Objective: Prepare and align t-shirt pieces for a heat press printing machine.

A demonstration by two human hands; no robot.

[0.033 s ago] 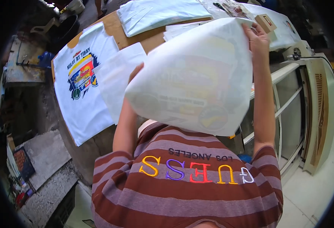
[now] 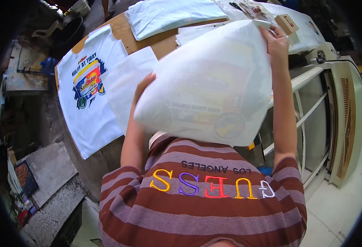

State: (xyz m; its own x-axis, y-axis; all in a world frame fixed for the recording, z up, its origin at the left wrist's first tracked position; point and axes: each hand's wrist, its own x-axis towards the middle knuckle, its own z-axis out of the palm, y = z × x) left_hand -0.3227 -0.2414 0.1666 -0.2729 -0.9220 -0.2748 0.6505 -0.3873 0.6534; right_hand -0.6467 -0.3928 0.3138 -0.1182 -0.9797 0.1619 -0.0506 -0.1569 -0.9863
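A large white paper sheet, curved and held up in front of my chest, carries a pale print that shows faintly through it. My right hand pinches its top right corner. At the sheet's left edge is my left hand, thumb on the edge and the other fingers hidden behind it. On the table to the left lies a white T-shirt with a colourful bucket print. A second, flat white sheet overlaps the shirt's right side.
Folded white shirts lie at the back of the brown board. Papers sit beside them. Scissors and a small cardboard box are at the back right. A large cream-coloured machine with a frame stands right.
The raised sheet has shifted slightly and its faint print shows more clearly. My right hand has moved a little left; both hands keep their hold.
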